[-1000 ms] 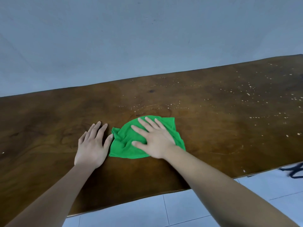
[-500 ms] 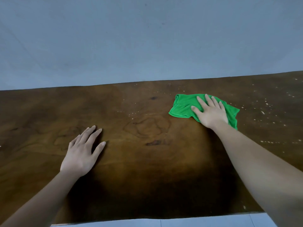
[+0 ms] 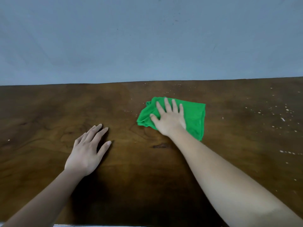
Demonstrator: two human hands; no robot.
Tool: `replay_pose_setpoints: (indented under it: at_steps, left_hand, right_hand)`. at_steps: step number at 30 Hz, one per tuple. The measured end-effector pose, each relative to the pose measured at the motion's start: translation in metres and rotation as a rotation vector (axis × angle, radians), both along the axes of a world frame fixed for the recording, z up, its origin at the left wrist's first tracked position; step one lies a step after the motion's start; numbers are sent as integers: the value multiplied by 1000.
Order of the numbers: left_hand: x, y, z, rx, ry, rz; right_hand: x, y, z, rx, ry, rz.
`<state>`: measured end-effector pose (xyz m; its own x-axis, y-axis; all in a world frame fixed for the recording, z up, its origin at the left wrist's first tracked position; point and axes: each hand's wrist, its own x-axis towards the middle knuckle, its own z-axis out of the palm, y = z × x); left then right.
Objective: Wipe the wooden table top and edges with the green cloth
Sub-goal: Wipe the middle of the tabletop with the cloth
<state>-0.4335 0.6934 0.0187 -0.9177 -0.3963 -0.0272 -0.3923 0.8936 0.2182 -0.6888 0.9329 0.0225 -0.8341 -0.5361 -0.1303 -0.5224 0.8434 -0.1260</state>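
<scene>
The dark wooden table (image 3: 49, 108) fills the lower half of the head view. A crumpled green cloth (image 3: 194, 117) lies on it right of centre, near the far edge. My right hand (image 3: 168, 119) presses flat on the cloth's left part, fingers spread and pointing away from me. My left hand (image 3: 88, 151) rests flat on bare wood to the left and nearer me, fingers apart, holding nothing and well apart from the cloth.
Pale crumbs and specks (image 3: 282, 118) dot the wood on the right, and a few lie near the far edge (image 3: 165, 92). A grey-blue wall (image 3: 147, 38) rises right behind the table. A sliver of white floor (image 3: 98, 225) shows below the near edge.
My right hand slid the cloth from beside my left hand out to the right and toward the far edge, then back a little leftward. The left hand stayed flat on the wood.
</scene>
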Motion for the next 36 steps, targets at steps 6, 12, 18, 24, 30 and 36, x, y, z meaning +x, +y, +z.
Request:
replay_pose_setpoints:
  at_steps: [6,12,18,24,30,36]
  left_hand:
    - [1,-1,-4,-26,24,-15]
    - [0,-4,-6,-37,11,-16]
    - [-2,-2,-1,-12,-12,-1]
    - [0,-3,-4,-5,-2,-2]
    - [-1,-4,-4,-12,-4,-10]
    - [-1,-4,-4,-25,-1,-12]
  right_hand:
    - [65,-83,-3,0,-10,351]
    - [15,-103,3,-16,-10,537]
    - [-81,-55,10,-31,1,298]
    - [-151,41,6,-39,25,5]
    - [-164,86,4,-42,26,-348]
    - [-151,13,5,19,-33,-518]
